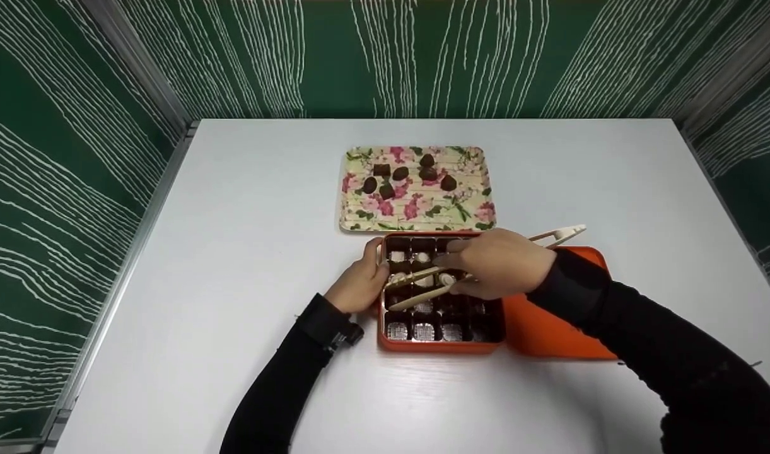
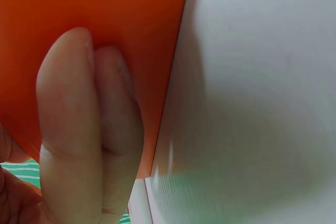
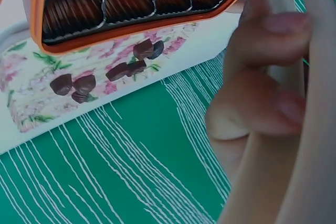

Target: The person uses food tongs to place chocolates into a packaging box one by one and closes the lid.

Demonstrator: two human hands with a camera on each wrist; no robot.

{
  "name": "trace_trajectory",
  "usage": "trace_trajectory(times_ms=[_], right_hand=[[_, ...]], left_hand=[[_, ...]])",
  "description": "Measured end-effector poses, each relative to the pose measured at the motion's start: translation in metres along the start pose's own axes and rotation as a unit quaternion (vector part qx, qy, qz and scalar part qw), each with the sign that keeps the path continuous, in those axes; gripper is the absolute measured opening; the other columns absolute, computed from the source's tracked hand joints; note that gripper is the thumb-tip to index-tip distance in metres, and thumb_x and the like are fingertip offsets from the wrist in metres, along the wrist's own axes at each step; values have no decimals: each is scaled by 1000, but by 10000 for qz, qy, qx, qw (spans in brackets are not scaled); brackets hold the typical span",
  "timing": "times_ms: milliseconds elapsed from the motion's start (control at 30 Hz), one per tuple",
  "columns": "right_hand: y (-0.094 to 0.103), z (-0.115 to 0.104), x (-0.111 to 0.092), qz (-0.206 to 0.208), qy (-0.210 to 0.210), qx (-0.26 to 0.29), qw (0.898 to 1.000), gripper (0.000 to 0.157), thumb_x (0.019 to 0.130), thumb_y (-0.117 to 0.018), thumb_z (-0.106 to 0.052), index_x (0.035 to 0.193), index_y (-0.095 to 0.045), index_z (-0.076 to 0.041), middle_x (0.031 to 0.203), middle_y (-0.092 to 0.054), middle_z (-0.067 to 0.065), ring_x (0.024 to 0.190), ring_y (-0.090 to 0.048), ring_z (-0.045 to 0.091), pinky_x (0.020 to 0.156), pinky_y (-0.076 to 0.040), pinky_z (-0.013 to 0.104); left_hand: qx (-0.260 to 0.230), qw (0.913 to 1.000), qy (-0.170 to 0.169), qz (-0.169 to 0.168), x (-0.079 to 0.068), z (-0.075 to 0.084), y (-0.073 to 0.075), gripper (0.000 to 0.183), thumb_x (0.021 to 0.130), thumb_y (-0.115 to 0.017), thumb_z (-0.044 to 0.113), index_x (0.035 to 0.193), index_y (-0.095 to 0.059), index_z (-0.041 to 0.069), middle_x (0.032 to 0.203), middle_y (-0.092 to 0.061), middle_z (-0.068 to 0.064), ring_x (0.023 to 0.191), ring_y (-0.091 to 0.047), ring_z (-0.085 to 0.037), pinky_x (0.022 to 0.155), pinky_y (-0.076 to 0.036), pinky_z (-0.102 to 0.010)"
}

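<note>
My right hand grips pale wooden tongs over an orange box. The tongs' arms are spread, their tips over the left compartments; their joined end sticks out behind the wrist. The box has a dark divided insert. White chocolates sit in several compartments of the back rows, while the front row shows bare bottoms. My left hand holds the box's left side, thumb at the rim. In the left wrist view, two fingers lie along the orange outer wall. My right hand hides part of the insert.
Behind the box lies a flowered tray with several dark chocolates on it. An orange lid rests to the box's right, partly under the right forearm. Green walls with white lines border the white table.
</note>
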State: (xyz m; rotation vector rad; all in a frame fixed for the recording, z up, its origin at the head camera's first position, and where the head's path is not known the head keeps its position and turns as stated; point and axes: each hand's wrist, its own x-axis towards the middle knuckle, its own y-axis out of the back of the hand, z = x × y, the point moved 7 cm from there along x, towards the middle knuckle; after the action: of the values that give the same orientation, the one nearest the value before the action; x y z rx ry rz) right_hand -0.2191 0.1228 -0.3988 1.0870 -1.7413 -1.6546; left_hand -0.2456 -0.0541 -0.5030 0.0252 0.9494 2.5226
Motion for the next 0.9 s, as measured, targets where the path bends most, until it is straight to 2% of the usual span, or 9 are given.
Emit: trace_trajectory(times_ms=[67, 167, 233, 300, 400, 533, 767, 900], right_hand=[[0, 3, 0, 17, 14, 117, 9999, 49, 95, -74, -32, 136, -67, -6, 110, -73, 10, 55, -50, 11, 60, -53, 34], [2, 10, -3, 32, 18, 546, 9985, 46, 96, -74, -29, 134, -67, -5, 96, -73, 6, 60, -55, 11, 65, -54, 36], [7, 19, -5, 167, 7, 913, 9957, 43, 96, -73, -26, 132, -67, -4, 97, -74, 5, 69, -62, 14, 72, -56, 39], [13, 33, -8, 354, -136, 1294, 9909, 39, 97, -72, -23, 130, -68, -3, 95, -73, 4, 72, -63, 16, 73, -55, 41], [21, 60, -13, 833, -554, 1552, 9828, 38, 100, -68, -22, 131, -66, 1, 115, -73, 14, 93, -70, 27, 87, -56, 50], [19, 96, -21, 1266, -1378, 1574, 9696, 44, 105, -60, -23, 138, -59, 5, 132, -64, 25, 117, -63, 42, 103, -46, 59], [2, 143, -25, 1470, -2531, 1372, 9463, 42, 108, -54, -24, 139, -55, 5, 123, -61, 29, 103, -61, 43, 86, -46, 58], [-10, 155, -21, 1281, -2938, 1328, 9379, 47, 109, -53, -25, 144, -51, 7, 129, -58, 32, 108, -59, 45, 92, -46, 59]], left_hand=[[5, 10000, -15, 8, 0, 0, 0, 55, 110, -37, 22, 158, -18, 4, 112, -66, -37, 103, -68, -45, 100, -51, -53], [19, 10000, -94, 15, 0, 0, 0, 53, 110, -37, 20, 157, -19, 3, 107, -67, -34, 100, -68, -44, 98, -51, -53], [21, 9999, -164, 14, -1, 1, -1, 52, 110, -37, 19, 156, -19, 3, 104, -68, -32, 98, -68, -43, 97, -52, -53], [9, 9997, -230, 15, -1, 2, -1, 52, 110, -37, 19, 156, -19, 4, 105, -68, -32, 99, -68, -43, 97, -52, -53], [-52, 9998, -215, 4, 0, 2, -1, 52, 110, -37, 20, 157, -20, 6, 113, -67, -33, 105, -67, -43, 99, -51, -52], [-127, 9998, -122, -28, 1, 0, -1, 52, 110, -37, 23, 157, -21, 9, 122, -65, -33, 111, -66, -43, 101, -50, -52], [-114, 9999, -37, -89, 1, -1, -3, 54, 110, -37, 25, 158, -18, 10, 123, -64, -34, 108, -67, -43, 100, -50, -52], [-145, 9999, -2, -85, 1, -2, -3, 56, 110, -37, 26, 160, -16, 8, 124, -64, -34, 110, -66, -43, 101, -50, -52]])
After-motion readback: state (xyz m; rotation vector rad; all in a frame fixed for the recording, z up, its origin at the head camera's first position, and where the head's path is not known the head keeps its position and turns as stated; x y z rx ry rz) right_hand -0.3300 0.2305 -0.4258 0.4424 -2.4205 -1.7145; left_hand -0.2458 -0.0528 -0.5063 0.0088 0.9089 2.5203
